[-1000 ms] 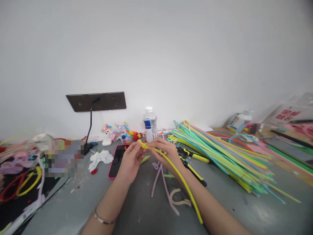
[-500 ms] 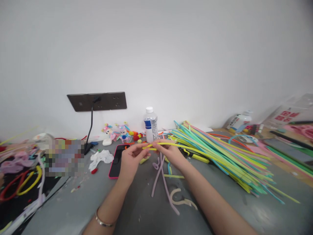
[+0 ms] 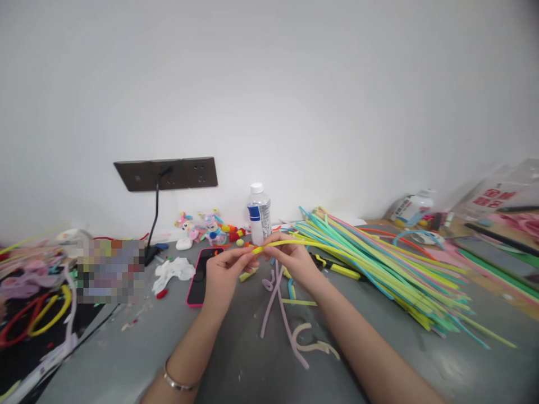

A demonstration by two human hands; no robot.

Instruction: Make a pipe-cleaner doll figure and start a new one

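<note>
My left hand [image 3: 223, 275] and my right hand [image 3: 295, 262] meet over the grey table [image 3: 126, 359], both pinched on one yellow pipe cleaner [image 3: 290, 243]. The pipe cleaner runs from my fingertips out to the right, over the big pile of coloured pipe cleaners [image 3: 379, 258]. Under my hands lie bent lilac pipe cleaners [image 3: 278, 308] and a cream curl [image 3: 311, 343]. A bracelet sits on my left wrist.
A pink-cased phone [image 3: 200, 276] lies left of my hands, with crumpled white tissue [image 3: 172, 270] beside it. A water bottle [image 3: 259, 213], small toy figures [image 3: 202, 227] and a wall socket strip [image 3: 166, 174] stand behind. Yellow-handled pliers [image 3: 337, 267] lie right of my hands. Craft clutter fills the left edge.
The yellow pipe cleaner's long end swung up from hanging toward me over my right arm to pointing right over the pile. Both hands stayed pinched on it.
</note>
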